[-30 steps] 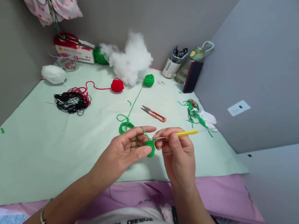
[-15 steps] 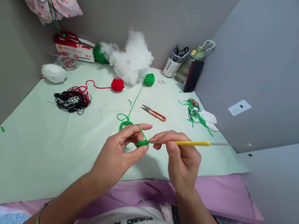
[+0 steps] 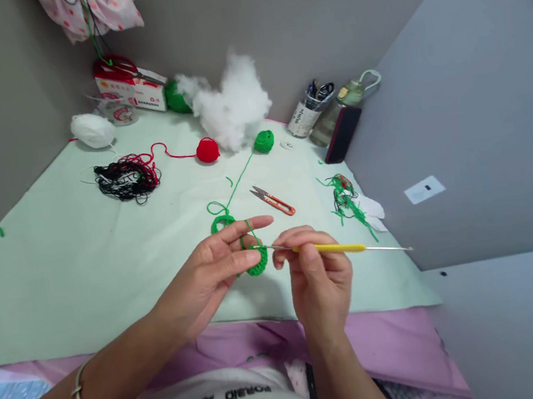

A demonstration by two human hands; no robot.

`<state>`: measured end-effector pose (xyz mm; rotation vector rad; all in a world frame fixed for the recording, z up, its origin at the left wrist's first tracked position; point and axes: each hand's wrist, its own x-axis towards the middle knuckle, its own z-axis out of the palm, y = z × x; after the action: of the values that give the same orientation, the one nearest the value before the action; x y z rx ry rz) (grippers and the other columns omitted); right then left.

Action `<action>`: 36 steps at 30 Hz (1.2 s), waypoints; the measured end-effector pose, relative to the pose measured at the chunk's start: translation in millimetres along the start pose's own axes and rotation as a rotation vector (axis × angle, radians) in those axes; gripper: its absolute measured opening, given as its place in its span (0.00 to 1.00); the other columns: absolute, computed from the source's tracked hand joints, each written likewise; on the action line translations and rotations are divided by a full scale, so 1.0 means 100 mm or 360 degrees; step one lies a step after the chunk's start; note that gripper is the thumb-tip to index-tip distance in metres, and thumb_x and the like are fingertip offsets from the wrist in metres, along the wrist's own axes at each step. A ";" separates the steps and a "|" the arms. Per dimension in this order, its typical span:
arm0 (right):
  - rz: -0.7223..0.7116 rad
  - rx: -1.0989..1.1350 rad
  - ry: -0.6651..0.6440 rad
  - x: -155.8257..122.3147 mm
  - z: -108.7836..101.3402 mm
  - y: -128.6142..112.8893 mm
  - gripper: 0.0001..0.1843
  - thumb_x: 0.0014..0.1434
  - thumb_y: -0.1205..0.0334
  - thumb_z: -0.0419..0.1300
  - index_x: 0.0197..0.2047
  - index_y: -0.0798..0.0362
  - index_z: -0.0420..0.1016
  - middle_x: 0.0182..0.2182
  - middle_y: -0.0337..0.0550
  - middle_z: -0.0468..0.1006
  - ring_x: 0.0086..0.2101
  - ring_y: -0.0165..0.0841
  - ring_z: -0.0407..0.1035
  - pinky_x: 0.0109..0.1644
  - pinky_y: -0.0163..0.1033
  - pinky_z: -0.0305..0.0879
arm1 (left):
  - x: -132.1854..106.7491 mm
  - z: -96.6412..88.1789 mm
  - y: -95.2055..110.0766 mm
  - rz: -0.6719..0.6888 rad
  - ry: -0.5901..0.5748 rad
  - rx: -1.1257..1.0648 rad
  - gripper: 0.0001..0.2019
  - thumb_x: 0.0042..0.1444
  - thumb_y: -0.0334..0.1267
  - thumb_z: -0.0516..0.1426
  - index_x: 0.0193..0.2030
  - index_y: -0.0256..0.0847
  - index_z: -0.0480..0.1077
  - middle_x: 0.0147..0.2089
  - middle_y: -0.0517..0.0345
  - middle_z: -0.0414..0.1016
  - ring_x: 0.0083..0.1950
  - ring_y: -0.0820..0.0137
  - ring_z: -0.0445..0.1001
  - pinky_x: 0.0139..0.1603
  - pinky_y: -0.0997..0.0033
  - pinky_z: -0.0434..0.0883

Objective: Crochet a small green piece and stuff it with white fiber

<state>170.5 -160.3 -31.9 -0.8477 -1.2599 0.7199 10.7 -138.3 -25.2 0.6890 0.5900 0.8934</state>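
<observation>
My left hand (image 3: 211, 269) pinches a small green crocheted piece (image 3: 257, 262) between thumb and fingers, with the green strand running over the stretched index finger. My right hand (image 3: 315, 269) grips a yellow-handled crochet hook (image 3: 335, 248); its metal tip sits in the green piece. The strand leads back over a loose green coil (image 3: 221, 221) to a green yarn ball (image 3: 264, 141) on the pale green mat (image 3: 80, 269).
Orange thread snips (image 3: 273, 201) lie just beyond my hands. A red yarn ball (image 3: 207, 149), a black and red thread tangle (image 3: 126, 177), white stuffing (image 3: 232, 107), a white yarn ball (image 3: 92, 130), a cup of tools (image 3: 306, 112), a bottle (image 3: 338, 110) and green scraps (image 3: 346, 200) lie around.
The green piece has turned in my left hand, from edge-on to showing its round face. The hook has swung slightly, its far end now a little higher and nearer.
</observation>
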 end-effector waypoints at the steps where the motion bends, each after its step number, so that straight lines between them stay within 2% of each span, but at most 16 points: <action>1: 0.0019 -0.0006 -0.0037 0.01 0.01 0.01 0.10 0.71 0.62 0.58 0.42 0.48 0.82 0.37 0.43 0.82 0.36 0.33 0.77 0.33 0.38 0.75 | 0.00 0.01 -0.01 0.0028 -0.0009 0.0034 0.21 0.58 0.39 0.68 0.60 0.49 0.79 0.43 0.58 0.75 0.46 0.69 0.70 0.51 0.70 0.65; 4: -0.0072 -0.0185 -0.0067 -0.03 0.02 0.04 0.11 0.70 0.66 0.58 0.45 0.46 0.83 0.38 0.42 0.84 0.38 0.33 0.77 0.36 0.39 0.76 | -0.01 0.06 -0.07 0.0143 0.0081 0.0151 0.21 0.58 0.39 0.68 0.59 0.51 0.79 0.43 0.59 0.76 0.48 0.69 0.72 0.53 0.69 0.67; 6: -0.0267 -0.0436 -0.0092 -0.07 0.01 0.07 0.14 0.69 0.70 0.59 0.49 0.44 0.83 0.40 0.42 0.84 0.39 0.33 0.78 0.39 0.41 0.77 | 0.00 0.08 -0.09 0.0185 0.0171 0.0138 0.21 0.57 0.38 0.69 0.58 0.51 0.79 0.42 0.60 0.77 0.47 0.70 0.72 0.53 0.70 0.67; 8: -0.0545 -0.0711 -0.0109 -0.10 -0.01 0.10 0.17 0.67 0.72 0.61 0.52 0.42 0.83 0.45 0.44 0.83 0.44 0.35 0.78 0.43 0.43 0.78 | 0.02 0.09 -0.09 0.0105 0.0152 0.0012 0.19 0.57 0.38 0.69 0.56 0.49 0.81 0.43 0.59 0.78 0.48 0.70 0.72 0.52 0.71 0.68; 10: -0.0657 -0.0796 -0.0079 -0.10 -0.02 0.12 0.18 0.66 0.72 0.61 0.52 0.42 0.83 0.46 0.45 0.83 0.44 0.36 0.78 0.44 0.44 0.79 | 0.04 0.07 -0.07 -0.0047 0.0055 -0.0154 0.16 0.57 0.38 0.68 0.53 0.45 0.83 0.43 0.56 0.78 0.45 0.70 0.72 0.49 0.72 0.69; 11: -0.0577 -0.0717 -0.0029 -0.09 -0.03 0.12 0.16 0.67 0.71 0.61 0.50 0.42 0.83 0.43 0.44 0.83 0.41 0.36 0.78 0.41 0.43 0.78 | 0.05 0.06 -0.06 -0.0098 0.0014 -0.0219 0.15 0.57 0.38 0.68 0.51 0.44 0.84 0.43 0.55 0.78 0.43 0.71 0.71 0.48 0.72 0.69; 13: -0.0261 -0.0393 0.0096 -0.05 -0.04 0.11 0.13 0.69 0.68 0.58 0.46 0.44 0.83 0.37 0.42 0.82 0.33 0.32 0.76 0.35 0.40 0.76 | 0.06 0.02 -0.04 -0.0099 -0.0003 -0.0275 0.13 0.57 0.37 0.67 0.49 0.41 0.85 0.43 0.55 0.78 0.39 0.73 0.69 0.45 0.72 0.69; 16: 0.0084 0.0030 0.0130 0.00 -0.03 0.10 0.10 0.70 0.62 0.58 0.40 0.48 0.82 0.33 0.40 0.80 0.27 0.28 0.72 0.30 0.37 0.72 | 0.06 0.00 -0.04 -0.0036 0.0002 -0.0155 0.14 0.58 0.38 0.67 0.51 0.44 0.84 0.44 0.55 0.78 0.41 0.71 0.70 0.47 0.70 0.69; 20: 0.0204 0.0030 -0.0015 0.00 -0.03 0.09 0.08 0.68 0.59 0.62 0.40 0.49 0.84 0.36 0.43 0.83 0.34 0.31 0.75 0.35 0.38 0.73 | 0.03 0.00 -0.08 0.0086 -0.0025 0.0169 0.18 0.59 0.37 0.66 0.57 0.50 0.80 0.46 0.56 0.79 0.47 0.67 0.72 0.52 0.68 0.68; 24: 0.0319 0.0194 0.0044 -0.01 -0.05 0.10 0.08 0.68 0.60 0.62 0.40 0.48 0.84 0.35 0.40 0.84 0.30 0.27 0.74 0.36 0.34 0.72 | -0.01 -0.02 -0.08 0.0177 0.0038 0.0355 0.17 0.61 0.38 0.66 0.57 0.51 0.80 0.45 0.57 0.76 0.47 0.67 0.71 0.52 0.68 0.68; 27: 0.0357 0.0321 0.0044 0.02 -0.06 0.10 0.09 0.69 0.59 0.61 0.39 0.50 0.82 0.33 0.40 0.84 0.29 0.27 0.75 0.34 0.34 0.73 | -0.03 -0.04 -0.06 0.0209 0.0115 0.0426 0.16 0.60 0.38 0.67 0.55 0.50 0.81 0.43 0.58 0.74 0.47 0.68 0.70 0.52 0.69 0.68; 31: 0.0285 0.0165 0.0010 0.03 -0.06 0.05 0.11 0.71 0.58 0.58 0.39 0.51 0.79 0.33 0.42 0.84 0.30 0.30 0.76 0.33 0.37 0.74 | -0.03 -0.05 -0.03 0.0244 0.0121 0.0511 0.15 0.60 0.39 0.67 0.54 0.51 0.81 0.43 0.60 0.73 0.47 0.69 0.70 0.52 0.70 0.67; 34: 0.0132 -0.0103 -0.0048 0.00 -0.07 -0.01 0.10 0.72 0.62 0.56 0.41 0.50 0.79 0.35 0.42 0.84 0.31 0.31 0.76 0.35 0.39 0.75 | -0.03 -0.02 -0.01 0.0299 0.0173 0.0678 0.15 0.61 0.38 0.66 0.55 0.50 0.80 0.42 0.60 0.73 0.47 0.68 0.71 0.51 0.68 0.67; 36: -0.0090 -0.0335 -0.0121 -0.04 -0.08 -0.03 0.11 0.72 0.67 0.55 0.45 0.48 0.80 0.37 0.42 0.84 0.34 0.32 0.77 0.38 0.41 0.76 | -0.04 0.01 0.00 0.0359 0.0256 0.0818 0.15 0.60 0.36 0.65 0.54 0.49 0.80 0.42 0.59 0.73 0.47 0.67 0.71 0.52 0.67 0.67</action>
<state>177.5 -165.9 -32.1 -0.9585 -1.4402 0.5859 9.5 -141.8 -23.8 1.1712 0.9139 1.0221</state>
